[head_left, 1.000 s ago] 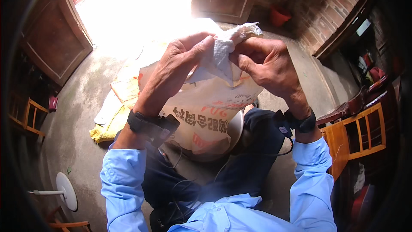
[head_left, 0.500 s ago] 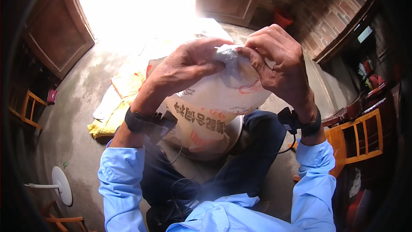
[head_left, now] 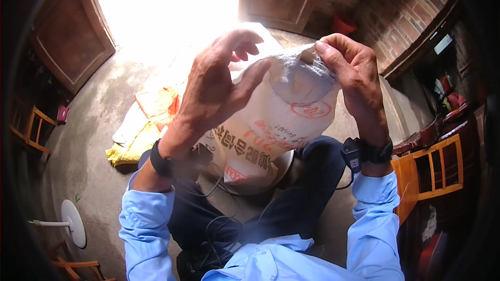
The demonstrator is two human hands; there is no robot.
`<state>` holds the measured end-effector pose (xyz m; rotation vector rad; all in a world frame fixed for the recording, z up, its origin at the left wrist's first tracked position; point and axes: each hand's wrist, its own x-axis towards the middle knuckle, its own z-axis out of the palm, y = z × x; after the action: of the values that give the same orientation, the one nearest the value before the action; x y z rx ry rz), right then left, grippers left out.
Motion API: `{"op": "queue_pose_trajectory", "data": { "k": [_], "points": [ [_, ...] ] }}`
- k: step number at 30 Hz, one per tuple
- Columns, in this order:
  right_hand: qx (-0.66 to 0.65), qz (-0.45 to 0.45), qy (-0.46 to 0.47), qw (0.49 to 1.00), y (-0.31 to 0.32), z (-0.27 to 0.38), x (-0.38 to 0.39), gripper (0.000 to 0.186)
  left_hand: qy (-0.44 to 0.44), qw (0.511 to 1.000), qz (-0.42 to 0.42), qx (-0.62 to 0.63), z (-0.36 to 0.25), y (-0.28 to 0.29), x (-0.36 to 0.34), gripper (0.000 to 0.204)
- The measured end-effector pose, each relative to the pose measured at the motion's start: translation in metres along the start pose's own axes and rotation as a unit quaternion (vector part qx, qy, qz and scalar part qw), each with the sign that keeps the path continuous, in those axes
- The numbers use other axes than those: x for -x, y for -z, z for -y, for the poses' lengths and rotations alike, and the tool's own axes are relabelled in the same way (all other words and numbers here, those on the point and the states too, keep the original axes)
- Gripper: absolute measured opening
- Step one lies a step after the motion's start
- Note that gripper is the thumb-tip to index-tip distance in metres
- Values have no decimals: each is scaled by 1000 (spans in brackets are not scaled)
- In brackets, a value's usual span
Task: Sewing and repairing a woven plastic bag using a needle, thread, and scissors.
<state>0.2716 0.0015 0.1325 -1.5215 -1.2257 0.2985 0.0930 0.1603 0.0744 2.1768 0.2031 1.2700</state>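
A white woven sack (head_left: 286,114) with red and dark print hangs upright between my knees, lit from behind by the doorway. The thumb and fingers of my right hand (head_left: 353,65) pinch the right corner of its top edge. My left hand (head_left: 216,80) is at the sack's upper left, thumb and fingers spread apart with nothing gripped between them. The sack's lower part reaches a pale round tub (head_left: 285,161) between my legs, mostly hidden by the sack. Black bands with small devices and cables sit on both my wrists.
Yellow and white sacks (head_left: 138,135) lie on the concrete floor at the left. Wooden chairs stand at the right (head_left: 437,169) and far left (head_left: 39,130). A round white base on a pole (head_left: 74,224) is at lower left. A red bucket (head_left: 344,23) stands by the brick wall.
My left hand has let go of the sack's top edge and moved left, its fingers spreading. My right hand has shifted slightly right, still pinching the edge, and the sack's top is stretched wider.
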Motion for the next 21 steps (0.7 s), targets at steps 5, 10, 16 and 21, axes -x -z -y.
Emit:
{"op": "queue_pose_trajectory", "data": {
  "k": [5,10,16,21],
  "points": [
    [11,31,21,999,-12,4,6,18,-66,997,35,-22,-7,-11,1,17],
    [-10,103,45,994,-13,8,7,18,63,982,112,139,-5,-6,1,16],
    [20,106,59,992,0,-8,7,16,226,806,185,515,-2,-2,9,17],
    [39,-22,123,991,-8,-6,9,15,228,753,188,588,8,-10,14,20]
  ]
}}
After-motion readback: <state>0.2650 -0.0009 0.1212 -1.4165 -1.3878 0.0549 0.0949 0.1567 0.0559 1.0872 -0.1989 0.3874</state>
